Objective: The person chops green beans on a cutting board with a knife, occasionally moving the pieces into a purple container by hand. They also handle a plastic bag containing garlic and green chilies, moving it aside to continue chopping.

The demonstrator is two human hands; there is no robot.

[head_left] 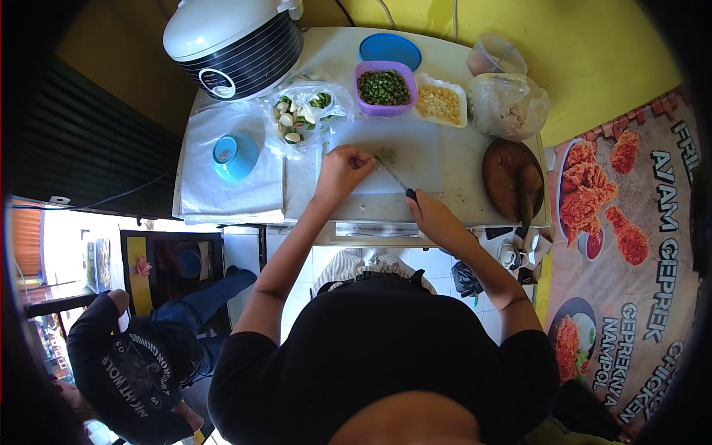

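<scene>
My right hand (439,220) is closed round the black handle of a small knife (393,178). Its blade slants up and left over a pale cutting board (423,152). The fingers of my left hand (345,173) are pinched together close to the blade's tip; what they hold, if anything, is too small to make out. Beside the tip lies a little heap of green chopped bits (386,154). Behind the board stands a purple container (386,110) full of chopped green pieces, with a white tray (454,119) of yellowish chopped pieces at its right.
A plastic bag (304,141) of garlic and green vegetables lies left of the board, near an upturned blue bowl (235,156). A rice cooker (230,52) stands back left. On the right are a stone mortar (508,178) and a filled clear bag (512,104). Another person (141,363) is at lower left.
</scene>
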